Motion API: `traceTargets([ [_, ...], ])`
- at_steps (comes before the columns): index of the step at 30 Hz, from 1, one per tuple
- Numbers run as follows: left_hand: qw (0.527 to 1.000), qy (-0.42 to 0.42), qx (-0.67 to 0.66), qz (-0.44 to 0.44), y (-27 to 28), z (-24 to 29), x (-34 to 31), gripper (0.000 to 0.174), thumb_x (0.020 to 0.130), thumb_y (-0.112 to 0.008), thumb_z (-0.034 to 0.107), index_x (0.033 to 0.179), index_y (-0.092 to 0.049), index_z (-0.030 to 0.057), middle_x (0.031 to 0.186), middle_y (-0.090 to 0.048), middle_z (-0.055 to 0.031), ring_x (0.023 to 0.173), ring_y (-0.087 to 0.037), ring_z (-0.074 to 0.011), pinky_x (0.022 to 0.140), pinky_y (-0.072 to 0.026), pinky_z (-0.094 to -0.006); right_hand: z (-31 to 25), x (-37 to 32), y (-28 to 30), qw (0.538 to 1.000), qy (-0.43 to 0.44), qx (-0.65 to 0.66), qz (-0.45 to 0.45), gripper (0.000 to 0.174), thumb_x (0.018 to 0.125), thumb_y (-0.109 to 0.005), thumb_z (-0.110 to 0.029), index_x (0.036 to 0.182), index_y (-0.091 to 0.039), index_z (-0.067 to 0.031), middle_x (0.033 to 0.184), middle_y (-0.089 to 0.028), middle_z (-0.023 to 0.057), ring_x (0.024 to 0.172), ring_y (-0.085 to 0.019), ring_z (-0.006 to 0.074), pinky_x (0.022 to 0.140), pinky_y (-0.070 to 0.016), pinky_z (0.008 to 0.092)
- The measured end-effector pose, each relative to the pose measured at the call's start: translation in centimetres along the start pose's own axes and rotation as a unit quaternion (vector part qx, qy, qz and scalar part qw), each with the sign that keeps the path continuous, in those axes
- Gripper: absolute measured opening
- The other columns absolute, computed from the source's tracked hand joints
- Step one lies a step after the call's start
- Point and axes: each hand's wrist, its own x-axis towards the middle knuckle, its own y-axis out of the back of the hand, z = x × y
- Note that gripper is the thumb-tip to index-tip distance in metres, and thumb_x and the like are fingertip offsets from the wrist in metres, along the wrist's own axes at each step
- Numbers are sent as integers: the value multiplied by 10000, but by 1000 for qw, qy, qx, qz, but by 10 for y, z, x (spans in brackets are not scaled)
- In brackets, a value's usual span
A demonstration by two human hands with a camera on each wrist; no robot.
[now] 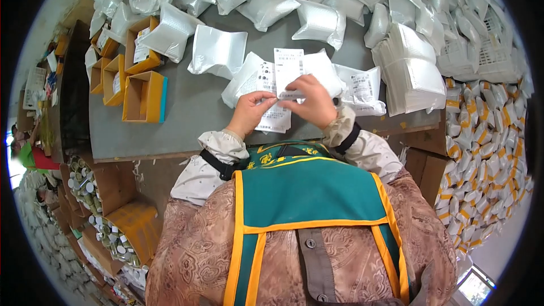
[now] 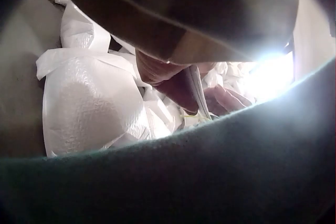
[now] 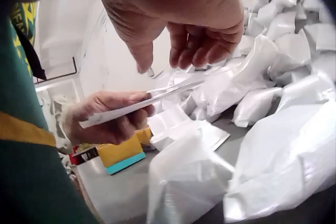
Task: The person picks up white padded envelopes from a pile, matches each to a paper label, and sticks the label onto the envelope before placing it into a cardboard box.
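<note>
While the left hand (image 1: 249,114) pinches the printed labels (image 3: 113,114) between thumb and fingers, the right hand (image 1: 315,102) hovers close over them, thumb and fingertips apart; they look light, bendy, easily creased, best held by an edge beside the left thumb.

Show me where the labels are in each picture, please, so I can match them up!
Head: the labels are in the middle, print facing up, above the green apron.
Left wrist: the labels seem to be the thin pale edge right of the middle; no print shows.
Right wrist: the labels slant up to the right, seen nearly edge-on.
Shared landmark: white bags.
</note>
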Motion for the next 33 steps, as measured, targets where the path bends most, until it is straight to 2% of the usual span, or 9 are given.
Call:
traceTargets([
  [6, 998, -8, 59, 1, -2, -7, -2, 143, 840, -660, 84, 944, -685, -10, 860, -681, -55, 806, -590, -93, 725, -469, -225, 28, -10, -25, 975, -111, 176, -73, 159, 788, -714, -134, 857, -657, -3, 818, -634, 54, 798, -590, 197, 733, -471, 306],
  [10, 997, 13, 68, -39, 10, -7, -13, 138, 822, -677, 68, 932, -688, -14, 854, -684, -47, 794, -597, -90, 717, -482, -236, 85, -7, -8, 728, -419, 516, -166, 168, 896, -570, -154, 981, -628, -21, 879, -622, 39, 803, -592, 129, 756, -474, 270],
  [16, 993, 94, 67, -19, 60, -12, -45, 157, 807, -692, 75, 925, -686, -29, 851, -681, -48, 775, -605, -90, 706, -495, -240, 132, 57, 136, 851, -249, 453, -92, 109, 915, -574, -115, 958, -620, -26, 927, -656, 51, 819, -620, 130, 780, -496, 280],
  [19, 990, 129, 38, 40, 72, -24, -66, 157, 812, -688, 73, 929, -682, -32, 842, -676, -51, 766, -610, -97, 688, -495, -239, 103, 48, 129, 989, -26, 119, -85, 78, 867, -602, -75, 914, -612, -13, 980, -676, 88, 833, -644, 208, 770, -504, 310],
  [21, 989, 133, 15, 58, 76, -32, -75, 157, 815, -684, 66, 937, -680, -32, 839, -670, -50, 766, -611, -100, 681, -498, -241, 94, 28, 105, 989, 62, -40, -126, 124, 813, -610, -35, 937, -614, -32, 1010, -657, 130, 893, -629, 314, 777, -509, 367],
  [26, 985, 124, -27, 120, 70, -41, -82, 156, 825, -677, 56, 958, -673, -26, 856, -655, -52, 770, -613, -105, 677, -510, -248, 125, -20, 59, 951, 185, -145, -202, 158, 835, -609, -119, 935, -590, 1, 1091, -630, 151, 955, -609, 317, 815, -508, 389],
  [29, 982, 112, -38, 150, 66, -41, -84, 154, 831, -673, 50, 966, -670, -21, 873, -654, -55, 773, -614, -107, 681, -515, -250, 113, 3, 72, 926, 18, -145, -348, 276, 854, -597, -199, 1058, -582, -14, 1140, -603, 144, 1072, -559, 309, 909, -467, 382],
  [32, 980, 116, -59, 152, 64, -41, -82, 151, 833, -670, 44, 970, -669, -20, 881, -656, -58, 777, -618, -111, 685, -518, -249, 115, 33, 46, 955, 194, -160, -159, 334, 860, -601, -232, 1132, -576, -38, 1236, -567, 129, 1172, -508, 296, 978, -427, 369],
  [33, 980, 112, -59, 155, 63, -40, -83, 150, 833, -669, 42, 971, -669, -20, 882, -657, -58, 779, -619, -112, 687, -519, -249, 131, 32, 31, 951, 172, -159, -203, 492, 830, -642, -326, 1235, -544, -64, 1347, -481, 135, 1273, -421, 291, 1063, -343, 408],
])
